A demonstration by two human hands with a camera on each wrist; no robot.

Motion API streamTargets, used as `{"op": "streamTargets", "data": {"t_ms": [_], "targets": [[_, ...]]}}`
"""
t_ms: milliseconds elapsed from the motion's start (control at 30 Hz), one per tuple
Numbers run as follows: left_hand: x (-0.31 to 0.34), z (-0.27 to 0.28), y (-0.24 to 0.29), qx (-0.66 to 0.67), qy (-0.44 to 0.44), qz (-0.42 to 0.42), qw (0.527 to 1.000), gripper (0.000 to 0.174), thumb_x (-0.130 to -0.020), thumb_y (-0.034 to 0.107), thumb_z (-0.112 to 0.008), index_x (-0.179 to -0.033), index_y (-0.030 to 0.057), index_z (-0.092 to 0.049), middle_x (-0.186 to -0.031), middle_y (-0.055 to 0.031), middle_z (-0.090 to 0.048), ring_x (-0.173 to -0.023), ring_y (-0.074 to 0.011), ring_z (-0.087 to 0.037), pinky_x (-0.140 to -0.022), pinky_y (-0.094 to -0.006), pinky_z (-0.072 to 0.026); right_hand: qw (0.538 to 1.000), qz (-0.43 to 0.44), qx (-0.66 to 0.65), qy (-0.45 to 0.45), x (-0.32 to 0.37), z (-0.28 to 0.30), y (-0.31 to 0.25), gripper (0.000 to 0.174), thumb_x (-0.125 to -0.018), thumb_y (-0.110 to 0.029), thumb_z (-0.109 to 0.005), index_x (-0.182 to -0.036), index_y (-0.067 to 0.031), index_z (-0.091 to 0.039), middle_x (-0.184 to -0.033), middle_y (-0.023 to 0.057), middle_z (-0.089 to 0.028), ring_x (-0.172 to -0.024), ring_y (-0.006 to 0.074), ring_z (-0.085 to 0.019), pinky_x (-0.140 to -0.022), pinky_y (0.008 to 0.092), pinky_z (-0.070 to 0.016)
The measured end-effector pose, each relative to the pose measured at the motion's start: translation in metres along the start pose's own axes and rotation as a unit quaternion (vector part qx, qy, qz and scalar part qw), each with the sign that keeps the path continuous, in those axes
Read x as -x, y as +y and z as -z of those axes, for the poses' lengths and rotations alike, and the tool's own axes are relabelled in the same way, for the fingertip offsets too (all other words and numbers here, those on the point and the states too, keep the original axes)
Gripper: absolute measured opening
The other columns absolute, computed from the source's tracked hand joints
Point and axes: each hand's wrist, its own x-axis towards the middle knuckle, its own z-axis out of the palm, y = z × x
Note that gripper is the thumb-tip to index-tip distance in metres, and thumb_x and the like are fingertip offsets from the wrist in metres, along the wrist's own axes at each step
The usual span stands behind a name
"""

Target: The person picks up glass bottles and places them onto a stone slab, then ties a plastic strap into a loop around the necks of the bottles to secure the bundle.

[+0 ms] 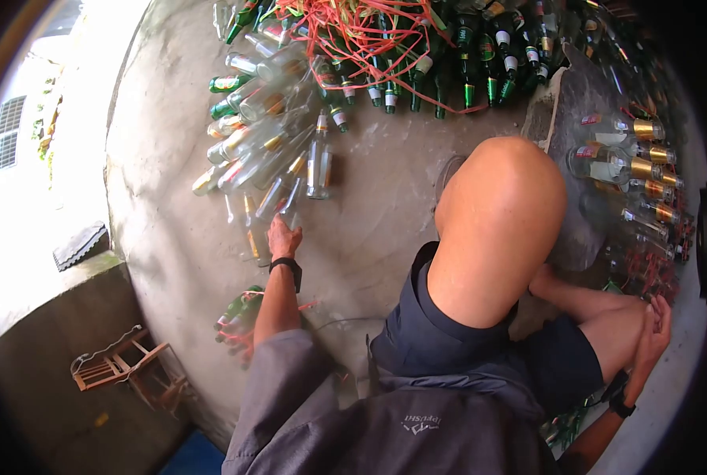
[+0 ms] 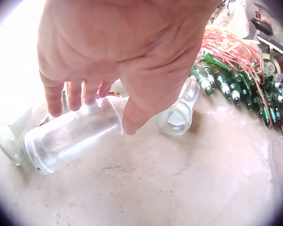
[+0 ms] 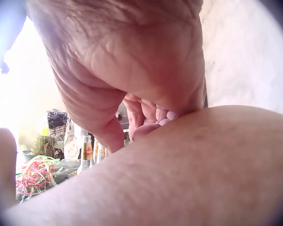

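My left hand (image 1: pixel 284 240) reaches down to the floor among clear glass bottles. In the left wrist view, its fingers and thumb straddle a clear glass bottle (image 2: pixel 75 136) that lies on its side; the bottle's neck end is hidden under the palm. Another clear bottle (image 2: pixel 175 118) lies just beyond the thumb, and part of a third (image 2: pixel 13 141) shows at the left. My right hand (image 1: pixel 654 332) rests on the bent leg (image 1: pixel 619 328) at the knee, its fingers curving over the skin with no object in them.
Many clear bottles (image 1: pixel 262 154) lie in a spread ahead of the left hand. Green bottles (image 1: pixel 464 67) and tangled red strapping (image 1: pixel 361 36) lie farther off. Gold-necked bottles (image 1: pixel 619 166) line the right side. Near the left forearm is a small green bundle (image 1: pixel 238 313); a wooden chair (image 1: pixel 127 364) stands lower left.
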Motion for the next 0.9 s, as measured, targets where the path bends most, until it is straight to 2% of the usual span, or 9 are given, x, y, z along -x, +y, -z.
{"op": "streamTargets", "data": {"t_ms": [167,333,400,433,567,633,733,867,900], "targets": [[0.003,-0.001,-0.003,-0.025,0.009,0.006,1.0,0.076,-0.074,0.026,-0.08,-0.139,0.0049,-0.048,-0.134,-0.0226,-0.053,-0.124,-0.0424,-0.055,-0.104,-0.0483,-0.0484,1.0,0.008,0.012,-0.003,-0.002,-0.004,-0.005,0.037,-0.101,-0.011,-0.06,-0.135,0.0011,-0.058,-0.13,0.0165,-0.065,-0.117,0.0211,-0.062,-0.101,0.0327,-0.0464],[0.015,-0.012,-0.002,-0.065,-0.011,0.017,0.998,0.069,-0.071,0.027,-0.083,-0.127,0.003,-0.052,-0.127,-0.0222,-0.053,-0.119,-0.0416,-0.056,-0.099,-0.0482,-0.051,0.999,0.013,0.038,0.002,0.003,-0.009,-0.012,0.035,-0.1,-0.011,-0.06,-0.133,0.0016,-0.059,-0.128,0.0162,-0.066,-0.116,0.0217,-0.062,-0.101,0.0329,-0.0451],[0.025,-0.018,0.005,-0.059,0.011,0.064,0.996,0.064,-0.071,0.029,-0.083,-0.12,0.001,-0.052,-0.127,-0.0222,-0.053,-0.118,-0.0413,-0.056,-0.098,-0.0483,-0.0513,0.999,0.027,0.041,-0.002,0.005,-0.009,-0.014,0.034,-0.1,-0.012,-0.06,-0.132,0.0014,-0.059,-0.126,0.016,-0.066,-0.116,0.0219,-0.062,-0.102,0.0329,-0.0446],[0.027,-0.021,0.007,-0.05,0.023,0.062,0.997,0.072,-0.069,0.034,-0.084,-0.119,-0.0051,-0.05,-0.124,-0.0262,-0.055,-0.12,-0.0431,-0.054,-0.104,-0.0471,-0.0467,0.999,0.028,0.04,-0.001,0.005,-0.009,-0.014,0.034,-0.1,-0.012,-0.06,-0.132,0.0014,-0.059,-0.126,0.016,-0.066,-0.116,0.0219,-0.062,-0.102,0.0329,-0.0446],[0.027,-0.03,0.011,-0.039,0.018,0.09,0.995,0.074,-0.07,0.036,-0.085,-0.121,-0.0046,-0.049,-0.124,-0.0261,-0.057,-0.119,-0.0426,-0.056,-0.103,-0.0469,-0.0475,0.998,0.033,0.062,-0.004,0.005,-0.007,-0.013,0.035,-0.101,-0.015,-0.061,-0.132,-0.0004,-0.06,-0.125,0.0139,-0.067,-0.112,0.0193,-0.061,-0.098,0.0313,-0.0454],[0.028,-0.03,0.014,-0.034,0.012,0.112,0.993,0.067,-0.071,0.037,-0.084,-0.116,0.0001,-0.051,-0.123,-0.0211,-0.058,-0.118,-0.0403,-0.057,-0.097,-0.0485,-0.0515,0.997,0.037,0.065,-0.004,0.006,-0.011,-0.017,0.034,-0.1,-0.016,-0.062,-0.132,-0.0009,-0.061,-0.124,0.0133,-0.067,-0.111,0.0184,-0.061,-0.096,0.0307,-0.0454],[0.036,-0.03,0.023,-0.029,0.005,0.089,0.996,0.067,-0.071,0.036,-0.084,-0.117,-0.0002,-0.053,-0.123,-0.0211,-0.057,-0.117,-0.0405,-0.058,-0.097,-0.0485,-0.0516,0.996,0.039,0.074,0.008,0.01,-0.014,-0.02,0.031,-0.099,-0.011,-0.061,-0.129,0.0,-0.061,-0.119,0.0132,-0.068,-0.106,0.0173,-0.061,-0.092,0.0294,-0.0459],[0.045,-0.038,0.038,0.01,-0.006,0.127,0.992,0.069,-0.068,0.036,-0.085,-0.118,-0.0015,-0.055,-0.123,-0.0234,-0.054,-0.114,-0.0425,-0.059,-0.096,-0.0474,-0.052,0.997,0.04,0.067,0.018,0.014,-0.017,-0.024,0.026,-0.098,-0.009,-0.062,-0.122,-0.0006,-0.064,-0.11,0.0078,-0.068,-0.095,0.0117,-0.058,-0.084,0.0257,-0.0451],[0.044,-0.048,0.035,0.017,0.028,0.121,0.992,0.069,-0.068,0.035,-0.084,-0.115,-0.004,-0.055,-0.119,-0.0268,-0.058,-0.111,-0.044,-0.061,-0.096,-0.0475,-0.0523,0.997,0.033,0.075,0.015,0.015,-0.018,-0.028,0.024,-0.098,-0.008,-0.062,-0.12,-0.0005,-0.065,-0.108,0.0063,-0.068,-0.092,0.0103,-0.058,-0.083,0.025,-0.045]]}}
